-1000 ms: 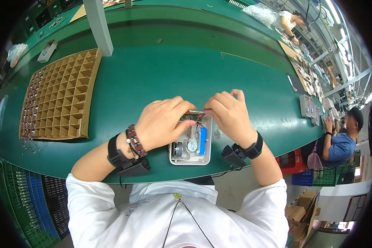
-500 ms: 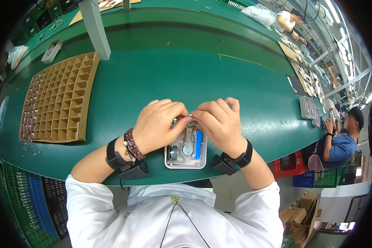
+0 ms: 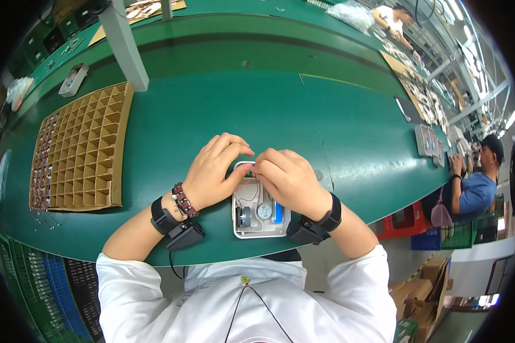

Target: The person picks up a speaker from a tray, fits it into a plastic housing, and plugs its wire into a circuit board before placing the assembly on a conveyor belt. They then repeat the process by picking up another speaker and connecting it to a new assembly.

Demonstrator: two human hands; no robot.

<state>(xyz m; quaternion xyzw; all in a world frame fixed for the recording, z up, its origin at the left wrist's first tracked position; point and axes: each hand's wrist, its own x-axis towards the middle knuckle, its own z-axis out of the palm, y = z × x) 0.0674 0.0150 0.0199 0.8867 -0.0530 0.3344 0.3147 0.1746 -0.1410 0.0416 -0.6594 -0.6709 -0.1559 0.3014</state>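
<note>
A white plastic housing (image 3: pixel 262 233) lies open side up at the table's near edge. Inside it sit a dark round speaker (image 3: pixel 245 216), a round silver part (image 3: pixel 265 211) and a blue block (image 3: pixel 278 213), partly covered by my right hand. My right hand (image 3: pixel 289 177) is closed in a pinch over the housing's far end, on a thin wire (image 3: pixel 257 184) that runs up to its fingertips. My left hand (image 3: pixel 217 170) is open, its thumb at the far rim beside those fingertips and its other fingers raised apart. The far end's contents are mostly hidden.
A cardboard divider box (image 3: pixel 86 154) stands at the left, wired parts in its left cells. Behind it rise a grey post (image 3: pixel 124 48) and another white housing (image 3: pixel 73 80). Clear plastic trays (image 3: pixel 426 140) lie at the right, near a seated co-worker in blue (image 3: pixel 469 191).
My left fingers have opened away from the pinch, leaving the thumb at the rim. My right hand has shifted slightly left over the housing. The whole view has shifted a little.
</note>
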